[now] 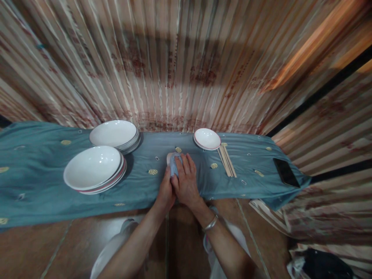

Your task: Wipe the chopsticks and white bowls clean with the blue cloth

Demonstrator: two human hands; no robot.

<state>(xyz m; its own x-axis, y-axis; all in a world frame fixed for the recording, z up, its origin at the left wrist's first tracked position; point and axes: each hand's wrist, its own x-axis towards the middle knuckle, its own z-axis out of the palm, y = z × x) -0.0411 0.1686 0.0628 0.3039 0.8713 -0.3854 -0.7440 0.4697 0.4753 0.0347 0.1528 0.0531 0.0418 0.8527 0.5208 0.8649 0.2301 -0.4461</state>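
Table: long, narrow, draped in teal cover with yellow and white motifs, wrinkled.
Back bowls: white stack, far left side, near curtain.
Front bowls: white stack, nearer the person, just beside back bowls; top one tilted, red rims showing lower down.
Small dishes: short white stack, thin red rim, far edge, right of hands.
Chopsticks: pale wooden bundle, side by side, far ends next to small dishes.
Phone: black, flat, right end of table, well apart from the rest.
Curtain: pleated, beige with reddish print, hangs right behind table; more at right.
Floor: brown tiles, light grout.
Black item: bottom right corner, cut off, can't tell what.
In the way: hands cover most of the rag and pale item; bowl stacks to the left, chopsticks to the right, both clear of the hands.
Left hand: grasping pale item from near side, thumb up; other fingers hidden.
Right hand: grasping rag, fingers laid over it; silver bracelet on wrist.
Rag: light blue, bunched, crumpled, between hands, over table's middle.
Pale item: whitish, rounded edge visible left of rag; full shape hidden.
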